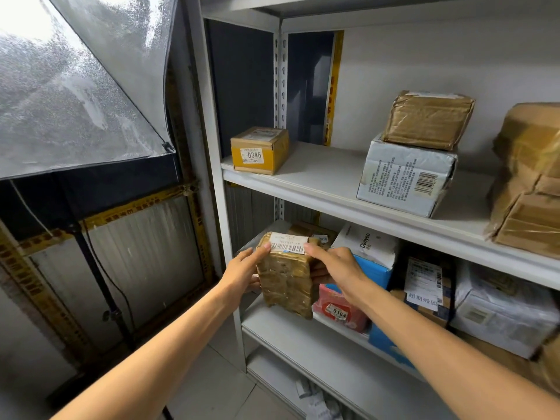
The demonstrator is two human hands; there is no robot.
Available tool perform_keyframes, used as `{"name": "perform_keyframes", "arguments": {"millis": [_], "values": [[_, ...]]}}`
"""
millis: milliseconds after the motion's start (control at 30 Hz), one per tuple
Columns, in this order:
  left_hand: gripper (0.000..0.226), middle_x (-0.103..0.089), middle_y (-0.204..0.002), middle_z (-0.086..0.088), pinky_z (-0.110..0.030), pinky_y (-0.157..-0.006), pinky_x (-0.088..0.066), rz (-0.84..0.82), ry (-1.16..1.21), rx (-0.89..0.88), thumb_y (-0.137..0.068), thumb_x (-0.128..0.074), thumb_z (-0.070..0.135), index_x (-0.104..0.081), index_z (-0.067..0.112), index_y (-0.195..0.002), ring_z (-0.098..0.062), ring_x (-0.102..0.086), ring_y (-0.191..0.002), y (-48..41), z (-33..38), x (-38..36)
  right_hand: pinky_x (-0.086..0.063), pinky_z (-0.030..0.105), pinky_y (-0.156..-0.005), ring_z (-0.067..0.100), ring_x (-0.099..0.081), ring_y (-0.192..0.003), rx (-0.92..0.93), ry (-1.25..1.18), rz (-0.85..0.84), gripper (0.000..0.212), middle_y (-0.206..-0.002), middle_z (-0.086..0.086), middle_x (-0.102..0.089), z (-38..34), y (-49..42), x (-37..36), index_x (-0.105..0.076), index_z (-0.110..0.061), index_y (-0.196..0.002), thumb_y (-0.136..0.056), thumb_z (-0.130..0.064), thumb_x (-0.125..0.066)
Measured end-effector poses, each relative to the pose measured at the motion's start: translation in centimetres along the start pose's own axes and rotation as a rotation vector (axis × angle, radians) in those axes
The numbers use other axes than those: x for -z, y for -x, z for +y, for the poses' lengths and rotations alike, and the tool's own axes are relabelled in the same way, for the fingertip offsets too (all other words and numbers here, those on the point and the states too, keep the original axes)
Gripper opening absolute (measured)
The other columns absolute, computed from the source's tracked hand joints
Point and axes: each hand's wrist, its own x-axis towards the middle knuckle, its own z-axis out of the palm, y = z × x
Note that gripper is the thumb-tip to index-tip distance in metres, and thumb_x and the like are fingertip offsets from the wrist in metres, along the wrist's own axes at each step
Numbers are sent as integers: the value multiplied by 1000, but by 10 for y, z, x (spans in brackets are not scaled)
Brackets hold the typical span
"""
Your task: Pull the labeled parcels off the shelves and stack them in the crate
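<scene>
Left grip (241,275) curls round the left side of the brown tape-wrapped parcel (286,280), barcode label on top, standing at the left front edge of the lower shelf (272,325), right grip (339,268) clasping its other side; judged early, since 2 shelves hold many more parcels and no crate shows.

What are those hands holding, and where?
A brown tape-wrapped parcel: left hand grips its left side, right hand its right side, near the top.
</scene>
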Motion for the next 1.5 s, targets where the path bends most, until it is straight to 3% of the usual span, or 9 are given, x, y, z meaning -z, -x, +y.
{"name": "perform_keyframes", "arguments": {"millis": [200, 367, 700, 800, 900, 1033, 1233, 1400, 1500], "values": [[50, -74, -88, -11, -38, -79, -52, 56, 109, 60, -86, -55, 61, -64, 11, -91, -28, -69, -88, -2, -4, 7, -54, 31, -89, 19, -65, -103, 99, 102, -110, 41, -114, 7, -67, 10, 11, 3, -63, -19, -118, -79, -18, -75], [47, -70, -107, -21, -40, -68, -61, 107, 61, 67, -76, -79, 11, -51, 0, -113, -27, -73, -84, -11, -19, 12, -60, 37, -78, 22, -67, -99, 37, 16, 25, 27, -115, 13, -66, 30, 15, -13, -61, -10, -103, -81, -6, -75], [53, -63, -99, 3, -42, -80, -59, 39, -21, 100, -74, -79, 5, -50, 18, -117, -20, -69, -89, -10, -42, 6, -54, 18, -68, 21, -57, -116, -77, 41, -30, 70, -139, 11, -51, 53, 13, -19, -40, -11, -140, -80, 1, -74], [55, -62, -106, 3, -51, -86, -56, 50, -15, 114, -74, -77, 0, -51, 22, -117, -25, -68, -95, -17, -46, 7, -50, 12, -59, 7, -57, -97, -73, 28, -65, 66, -138, 9, -51, 57, 12, -19, -41, -15, -139, -83, 5, -68], [65, -64, -113, -8, -40, -68, -61, 86, 39, 124, -74, -74, -6, -50, 22, -127, -29, -69, -92, -20, -54, 8, -46, 7, -54, -3, -49, -83, -80, 19, -97, 65, -136, 9, -52, 66, 10, -24, -39, -16, -141, -86, 9, -62], [74, -62, -111, -11, -20, -46, -51, 153, 121, 118, -75, -73, -8, -44, 16, -138, -21, -66, -85, -27, -74, 15, -46, 6, -55, -6, -49, -82, -77, 16, -138, 66, -121, 2, -56, 79, -1, -36, -39, -17, -143, -87, 10, -60], [60, -62, -111, -5, -28, -50, -47, 254, 138, 101, -76, -73, -4, -49, 10, -129, -24, -66, -86, -71, -83, 53, -50, 10, -66, 0, -52, -100, -65, -27, -147, 71, -134, 1, -52, 75, -37, -80, -33, -27, -147, -89, 6, -59], [62, -63, -120, -7, -38, -66, -54, 268, 81, 98, -73, -77, 0, -53, 15, -128, -26, -64, -102, -116, -93, 97, -51, 30, -93, 9, -49, -122, -100, -75, -153, 77, -131, -10, -51, 83, -76, -120, -29, -29, -150, -89, 7, -58], [63, -64, -120, -6, -47, -83, -54, 270, 46, 99, -71, -80, 3, -54, 17, -126, -25, -64, -104, -139, -100, 119, -52, 22, -90, 8, -53, -123, -91, -81, -142, 77, -127, -14, -56, 90, -97, -143, -30, -33, -148, -89, 9, -58]]}}
